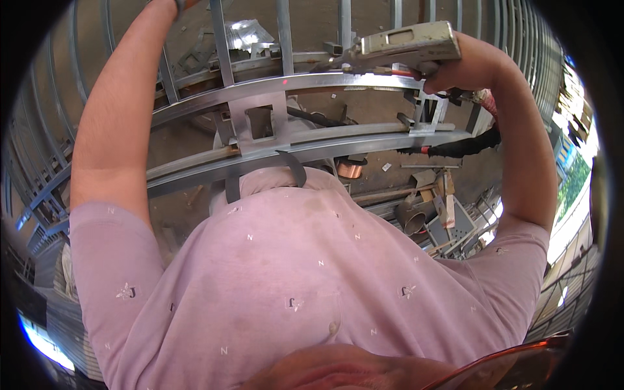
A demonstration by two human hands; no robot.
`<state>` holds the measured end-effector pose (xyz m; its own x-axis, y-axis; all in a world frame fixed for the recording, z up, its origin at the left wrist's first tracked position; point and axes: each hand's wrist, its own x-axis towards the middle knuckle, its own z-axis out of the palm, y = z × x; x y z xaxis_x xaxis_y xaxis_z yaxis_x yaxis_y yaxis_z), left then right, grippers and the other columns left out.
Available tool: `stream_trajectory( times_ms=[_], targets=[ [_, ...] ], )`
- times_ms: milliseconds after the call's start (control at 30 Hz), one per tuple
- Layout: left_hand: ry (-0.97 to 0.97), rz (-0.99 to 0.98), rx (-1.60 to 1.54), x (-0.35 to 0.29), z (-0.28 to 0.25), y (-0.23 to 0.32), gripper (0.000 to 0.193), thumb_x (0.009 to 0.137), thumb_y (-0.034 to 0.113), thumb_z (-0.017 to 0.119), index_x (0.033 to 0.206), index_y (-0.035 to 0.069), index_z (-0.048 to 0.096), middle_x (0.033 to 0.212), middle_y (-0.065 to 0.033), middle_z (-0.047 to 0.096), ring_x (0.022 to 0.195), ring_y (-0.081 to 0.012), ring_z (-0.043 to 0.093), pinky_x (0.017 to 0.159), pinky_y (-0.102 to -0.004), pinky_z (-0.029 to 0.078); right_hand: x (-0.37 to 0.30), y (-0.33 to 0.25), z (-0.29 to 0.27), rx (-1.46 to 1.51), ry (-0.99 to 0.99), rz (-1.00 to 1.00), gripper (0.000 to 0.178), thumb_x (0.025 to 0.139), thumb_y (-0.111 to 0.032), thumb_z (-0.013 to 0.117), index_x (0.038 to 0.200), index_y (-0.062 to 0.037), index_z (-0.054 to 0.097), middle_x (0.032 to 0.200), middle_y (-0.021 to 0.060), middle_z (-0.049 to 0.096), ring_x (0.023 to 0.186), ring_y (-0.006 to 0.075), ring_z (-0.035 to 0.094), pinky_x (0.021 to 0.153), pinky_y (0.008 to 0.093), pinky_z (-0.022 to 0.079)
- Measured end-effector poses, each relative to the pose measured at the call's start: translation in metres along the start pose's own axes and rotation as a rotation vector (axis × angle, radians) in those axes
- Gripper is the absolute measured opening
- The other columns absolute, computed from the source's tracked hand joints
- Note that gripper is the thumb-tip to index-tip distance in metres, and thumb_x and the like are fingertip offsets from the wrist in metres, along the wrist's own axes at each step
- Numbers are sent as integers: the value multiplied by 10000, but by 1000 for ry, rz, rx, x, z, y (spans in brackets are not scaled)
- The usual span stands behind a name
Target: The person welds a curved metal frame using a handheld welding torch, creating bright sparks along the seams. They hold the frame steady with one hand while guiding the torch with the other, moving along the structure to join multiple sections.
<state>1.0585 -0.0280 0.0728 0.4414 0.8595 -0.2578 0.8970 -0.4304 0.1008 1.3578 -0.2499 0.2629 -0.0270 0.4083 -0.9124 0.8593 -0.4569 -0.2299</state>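
My right hand (469, 65) is closed around the grip of a worn, pale metal welding gun (406, 44). Its nozzle points left, just above the upper rail (318, 80) of a grey steel frame. A small red light dot shows on that rail, left of the nozzle. At the top edge, my left arm reaches forward over the frame's upright bars (285, 36). Only a bit of my left hand (190, 3) beyond a dark wristband is visible; its fingers are cut off. Nearest me, a lower rail (351, 147) joins the upper one through a flat plate with a square opening (262, 122).
A dark sleeved cable (465, 147) hangs by my right forearm. On the floor below are a copper wire spool (351, 168), a metal cup-like piece (411, 216) and scrap strips (447, 205). Shiny sheet scrap (248, 34) lies beyond the rails. More barred steelwork (45, 195) stands left.
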Motion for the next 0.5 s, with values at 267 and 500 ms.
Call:
stream_trajectory(
  times_ms=[267,500],
  targets=[
    [-100,-45,62,-7,5,77,1411,672,811,734,1656,11,117,1731,-226,45,1593,-445,-16,1277,-583,50,64,-2,-3,-42,-130,-172,519,636,-133,887,1127,-26,755,964,109,769,835,204,715,796,348,565],
    [-9,4,88,2,27,74,1388,654,768,774,1632,-30,196,1704,-289,94,1575,-495,0,1288,-537,52,85,-6,-19,-29,-373,-226,452,773,-142,858,1195,-54,722,988,93,757,823,171,675,742,340,554]
  ],
)
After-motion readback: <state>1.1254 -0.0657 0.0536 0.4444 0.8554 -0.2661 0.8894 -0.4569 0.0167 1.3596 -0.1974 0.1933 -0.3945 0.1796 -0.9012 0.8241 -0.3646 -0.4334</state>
